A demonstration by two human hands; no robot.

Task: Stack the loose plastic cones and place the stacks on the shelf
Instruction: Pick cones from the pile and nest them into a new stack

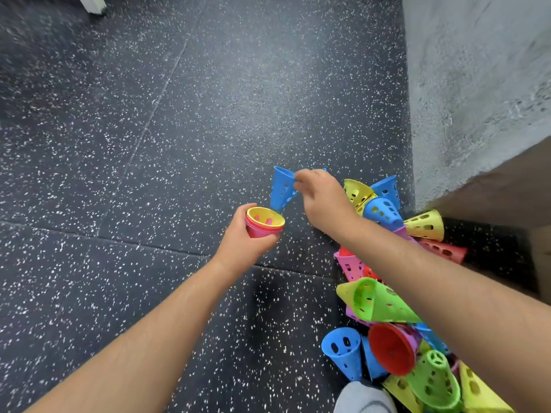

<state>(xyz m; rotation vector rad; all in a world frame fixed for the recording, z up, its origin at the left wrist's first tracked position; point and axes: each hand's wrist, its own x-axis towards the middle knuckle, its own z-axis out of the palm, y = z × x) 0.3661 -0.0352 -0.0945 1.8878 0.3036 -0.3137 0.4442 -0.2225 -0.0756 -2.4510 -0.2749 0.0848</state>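
Note:
My left hand (pixel 244 239) grips a short stack of cones (pixel 264 223), wide mouth up, with a yellow cone nested inside red ones. My right hand (pixel 323 201) pinches the rim of a blue perforated cone (pixel 281 189), held tip down with its point just above the stack's open mouth. A heap of loose cones (pixel 384 305) in blue, yellow, green, pink and red lies on the floor at the right, partly hidden by my right forearm. No shelf is in view.
Dark speckled rubber floor (pixel 179 144) fills the left and centre. A grey textured wall (pixel 477 84) rises at the upper right, with a brown surface (pixel 507 186) below it. A grey-socked foot (pixel 365 397) shows at the bottom edge. A white post (pixel 92 3) stands top left.

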